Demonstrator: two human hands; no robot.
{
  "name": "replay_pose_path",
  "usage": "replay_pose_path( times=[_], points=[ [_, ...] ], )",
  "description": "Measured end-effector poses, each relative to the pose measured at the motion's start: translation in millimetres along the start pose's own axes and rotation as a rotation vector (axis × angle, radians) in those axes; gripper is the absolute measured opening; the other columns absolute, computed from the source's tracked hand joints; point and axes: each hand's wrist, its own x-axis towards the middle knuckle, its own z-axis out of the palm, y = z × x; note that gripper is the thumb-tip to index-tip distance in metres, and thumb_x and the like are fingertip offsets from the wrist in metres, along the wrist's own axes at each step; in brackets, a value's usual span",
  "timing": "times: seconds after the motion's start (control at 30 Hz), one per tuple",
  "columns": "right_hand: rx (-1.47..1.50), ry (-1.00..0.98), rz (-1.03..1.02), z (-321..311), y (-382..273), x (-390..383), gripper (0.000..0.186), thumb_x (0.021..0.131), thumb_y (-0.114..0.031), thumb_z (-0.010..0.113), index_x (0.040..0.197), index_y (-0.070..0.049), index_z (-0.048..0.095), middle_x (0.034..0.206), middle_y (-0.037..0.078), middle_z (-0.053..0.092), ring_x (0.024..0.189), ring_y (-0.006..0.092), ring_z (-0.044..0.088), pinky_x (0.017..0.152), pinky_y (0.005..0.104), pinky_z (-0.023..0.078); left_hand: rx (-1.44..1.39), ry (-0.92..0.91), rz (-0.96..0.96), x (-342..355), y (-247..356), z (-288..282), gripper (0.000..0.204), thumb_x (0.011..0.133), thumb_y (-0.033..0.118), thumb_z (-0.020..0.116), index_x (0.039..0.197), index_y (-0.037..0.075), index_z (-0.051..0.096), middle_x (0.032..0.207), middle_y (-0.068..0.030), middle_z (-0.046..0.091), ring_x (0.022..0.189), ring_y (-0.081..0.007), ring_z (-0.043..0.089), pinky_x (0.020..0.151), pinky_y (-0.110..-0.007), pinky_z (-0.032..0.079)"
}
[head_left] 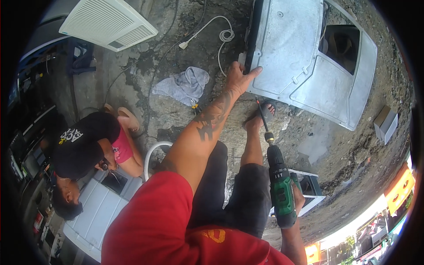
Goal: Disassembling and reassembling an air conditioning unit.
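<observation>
My left hand [242, 79] grips the near left corner of a large silver-grey metal casing [287, 53], which has an opening on its right side. Lower right, my right hand [296, 198] is wrapped round a green-and-black cordless drill [280, 190]. A long thin bit [264, 119] extends from it toward the casing's lower edge; whether the tip touches is unclear. My sandalled foot rests on the rough ground below that edge.
At left a co-worker in black [88, 141] bends over a white appliance body [88, 221]. Around lie a white vented panel [106, 24], grey cloth [179, 88], coiled white cable [225, 36], curved white hose [155, 145], small box [385, 124] and another framed unit [311, 203].
</observation>
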Motion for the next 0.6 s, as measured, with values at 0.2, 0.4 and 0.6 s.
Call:
replay_pose_path(
  times=[0.2, 0.4, 0.6],
  points=[
    [-0.068, 0.182, -0.067, 59.0, 21.8, -25.7, 0.041, 0.079, -0.007, 0.065, 0.117, 0.007, 0.062, 0.084, 0.014, 0.067, 0.073, 0.0211, 0.065, 0.067, 0.0312, 0.051, -0.007, -0.003, 0.134, 26.4, 29.0, 28.1, 0.068, 0.059, 0.052, 0.089, 0.087, -0.002, 0.059, 0.085, -0.0152, 0.066, 0.077, -0.0264, 0.065, 0.071, -0.038, 0.052],
    [-0.009, 0.153, -0.002, 93.2, 62.0, -41.5, 0.043, 0.08, -0.001, 0.063, 0.122, 0.006, 0.061, 0.095, 0.015, 0.069, 0.082, 0.0194, 0.067, 0.074, 0.0292, 0.053, -0.15, -0.004, 0.188, 35.8, 12.4, 34.7, 0.066, 0.059, 0.049, 0.091, 0.086, -0.003, 0.062, 0.082, -0.0162, 0.069, 0.076, -0.0257, 0.067, 0.07, -0.039, 0.053],
    [-0.07, 0.209, -0.042, 100.5, 66.3, -35.3, 0.046, 0.078, 0.001, 0.065, 0.123, 0.008, 0.06, 0.1, 0.016, 0.07, 0.088, 0.0197, 0.068, 0.079, 0.0303, 0.054, 0.039, 0.073, 0.226, 29.4, 31.5, 29.8, 0.066, 0.068, 0.053, 0.083, 0.091, -0.005, 0.061, 0.09, -0.0237, 0.067, 0.085, -0.0396, 0.065, 0.077, -0.047, 0.049]
  ],
)
